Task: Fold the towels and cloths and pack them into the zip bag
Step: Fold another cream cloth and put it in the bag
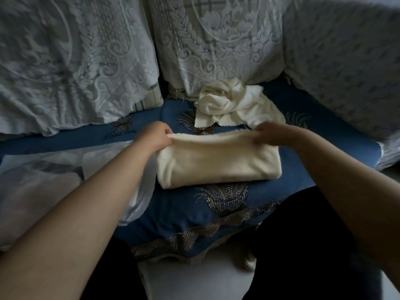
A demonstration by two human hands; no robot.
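A cream towel (216,163) lies partly folded into a rectangle on the blue sofa seat (186,213). My left hand (154,135) pinches its far left corner and my right hand (271,133) pinches its far right corner, holding the far edge lifted. Behind it a heap of crumpled cream cloths (232,105) rests against the back cushions. A translucent white zip bag (41,176) lies flat on the seat to the left, partly under my left forearm.
Lace-covered back cushions (71,61) stand behind the seat, and a padded armrest (346,61) rises at the right. My dark trouser legs (292,245) are at the seat's front edge.
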